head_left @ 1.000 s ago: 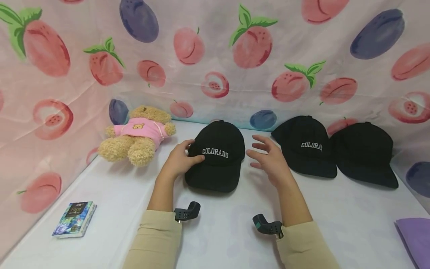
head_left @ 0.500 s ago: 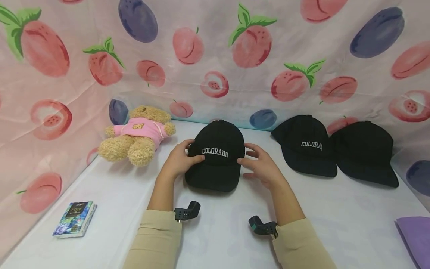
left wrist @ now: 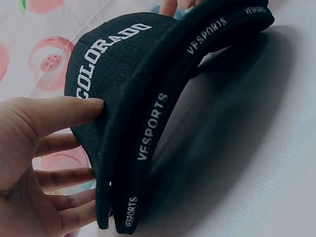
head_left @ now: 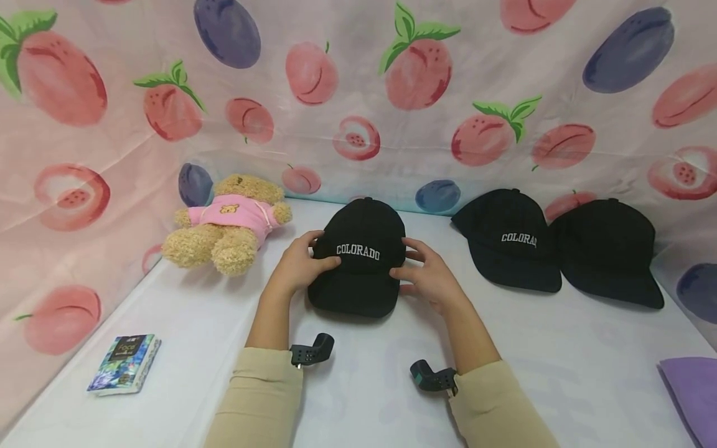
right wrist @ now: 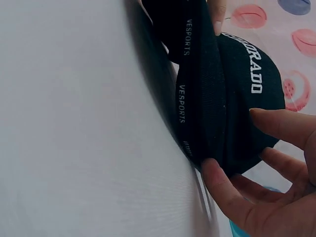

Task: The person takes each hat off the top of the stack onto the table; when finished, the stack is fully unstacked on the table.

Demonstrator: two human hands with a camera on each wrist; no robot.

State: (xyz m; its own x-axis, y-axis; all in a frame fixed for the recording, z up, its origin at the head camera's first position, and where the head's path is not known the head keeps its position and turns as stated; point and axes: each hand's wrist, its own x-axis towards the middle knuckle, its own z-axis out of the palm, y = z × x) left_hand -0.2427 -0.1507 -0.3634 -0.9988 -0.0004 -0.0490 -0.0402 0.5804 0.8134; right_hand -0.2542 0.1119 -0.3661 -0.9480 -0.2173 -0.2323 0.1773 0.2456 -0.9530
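A black cap point(head_left: 361, 261) lettered COLORADO lies brim toward me in the middle of the white table point(head_left: 560, 367). My left hand point(head_left: 299, 267) holds its left side, thumb on the front panel and fingers round the crown. My right hand point(head_left: 428, 277) holds the right side. In the left wrist view the thumb of the left hand point(left wrist: 29, 138) presses the cap point(left wrist: 113, 64) beside the lettering, and the brim edge reads VESPORTS. In the right wrist view the right hand point(right wrist: 276, 197) has its thumb at the brim's edge and fingers on the cap's crown point(right wrist: 242, 113).
Two more black caps point(head_left: 512, 239) point(head_left: 607, 249) lie side by side at the back right. A teddy bear point(head_left: 229, 224) in a pink hoodie lies at the back left. A small booklet point(head_left: 123, 364) sits near the front left, a purple cloth point(head_left: 691, 389) at the front right. Fruit-printed fabric walls in the table.
My right hand has moved left from open air onto the right side of the middle cap. The left hand has stayed on the cap's left side.
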